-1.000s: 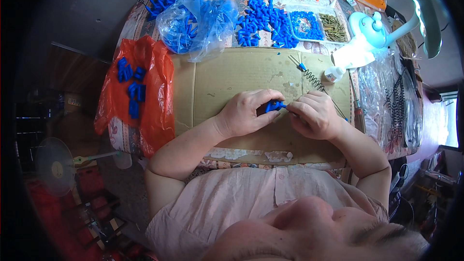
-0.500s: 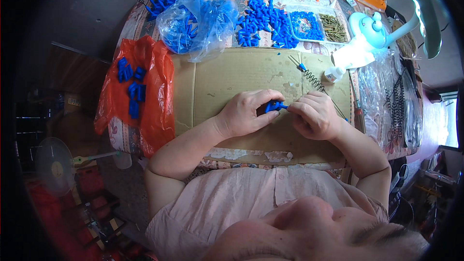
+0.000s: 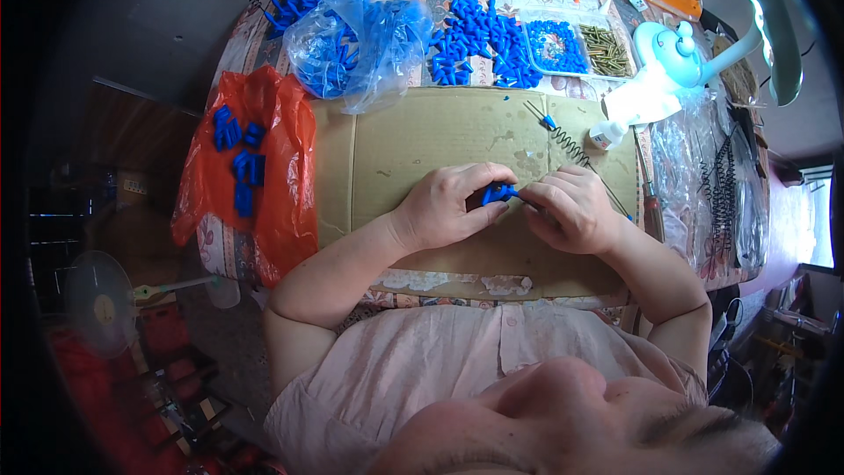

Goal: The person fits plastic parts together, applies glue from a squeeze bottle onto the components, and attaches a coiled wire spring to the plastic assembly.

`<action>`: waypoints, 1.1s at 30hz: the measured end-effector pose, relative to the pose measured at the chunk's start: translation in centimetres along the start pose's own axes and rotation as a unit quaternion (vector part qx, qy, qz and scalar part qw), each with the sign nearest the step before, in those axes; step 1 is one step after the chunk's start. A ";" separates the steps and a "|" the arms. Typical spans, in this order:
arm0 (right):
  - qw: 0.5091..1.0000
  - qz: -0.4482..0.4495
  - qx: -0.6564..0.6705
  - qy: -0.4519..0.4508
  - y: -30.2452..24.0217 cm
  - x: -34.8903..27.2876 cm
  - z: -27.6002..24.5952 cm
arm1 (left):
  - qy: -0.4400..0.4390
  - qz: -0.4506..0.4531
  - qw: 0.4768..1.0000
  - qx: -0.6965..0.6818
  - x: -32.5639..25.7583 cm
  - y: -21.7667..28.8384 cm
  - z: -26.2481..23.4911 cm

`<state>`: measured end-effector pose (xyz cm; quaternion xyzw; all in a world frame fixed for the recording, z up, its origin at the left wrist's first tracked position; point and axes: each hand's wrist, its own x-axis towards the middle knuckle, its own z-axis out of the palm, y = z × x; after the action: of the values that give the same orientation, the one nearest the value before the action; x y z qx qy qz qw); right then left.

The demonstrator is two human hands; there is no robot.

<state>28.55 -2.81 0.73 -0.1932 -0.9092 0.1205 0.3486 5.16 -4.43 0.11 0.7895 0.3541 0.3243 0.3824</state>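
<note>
You are gripping one blue cap (image 3: 498,193) in your left hand (image 3: 448,208) while your right hand (image 3: 570,208) is pinching a thin wire into it, with many loose caps (image 3: 479,40) beyond your hands waiting.

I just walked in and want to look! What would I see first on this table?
Blue catches the eye first: a loose heap of blue plastic pieces at the far middle of the table, beside a clear bag full of more. An orange plastic bag with a few blue pieces lies at the left. In the middle, over a cardboard sheet, the left hand and right hand pinch one small blue piece.
</note>
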 end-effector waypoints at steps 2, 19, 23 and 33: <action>1.000 0.000 -0.001 -0.003 0.0 -0.1 0.0 | 0.000 0.000 1.000 0.002 0.0 0.0 0.0; 1.000 0.000 0.023 -0.007 0.0 -0.1 -0.1 | 0.001 0.003 1.000 0.004 0.0 0.0 0.0; 1.000 0.006 0.022 -0.001 -0.1 0.1 0.1 | 0.006 0.005 1.000 0.005 0.0 0.0 0.1; 1.000 0.000 0.016 -0.008 0.1 -0.2 0.1 | -0.001 0.001 1.000 0.000 0.0 0.0 0.0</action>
<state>28.61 -2.86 0.51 -0.1866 -0.9099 0.1367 0.3443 5.12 -4.44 0.06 0.7903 0.3529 0.3237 0.3823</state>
